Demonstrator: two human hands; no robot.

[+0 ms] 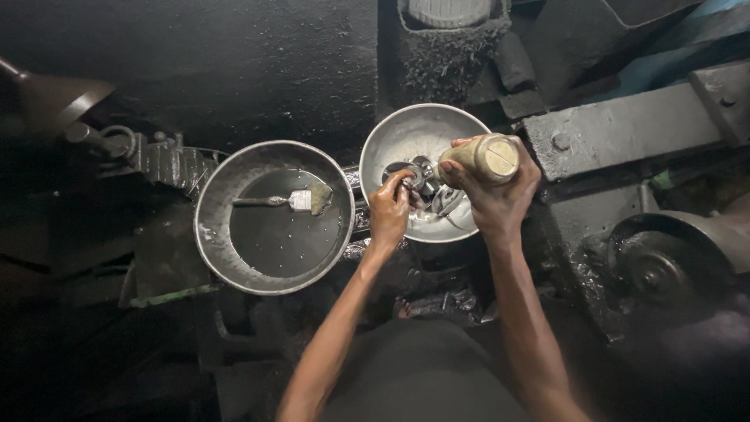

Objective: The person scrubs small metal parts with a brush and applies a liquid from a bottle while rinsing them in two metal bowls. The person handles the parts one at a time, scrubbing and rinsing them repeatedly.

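Note:
My right hand (494, 195) grips a tan plastic bottle (484, 159), tilted on its side over a small metal bowl (414, 129). My left hand (389, 209) reaches into that bowl and pinches a shiny round metal part (405, 170). More small metal parts (441, 202) lie in the bowl beneath both hands, partly hidden by them.
To the left sits a larger metal pan (226, 180) of dark liquid with a paintbrush (293, 201) lying in it. Greasy machine parts surround the bowls: a gear-like piece (160, 156) at left, a grey metal block (625, 129) and a round wheel (656, 270) at right.

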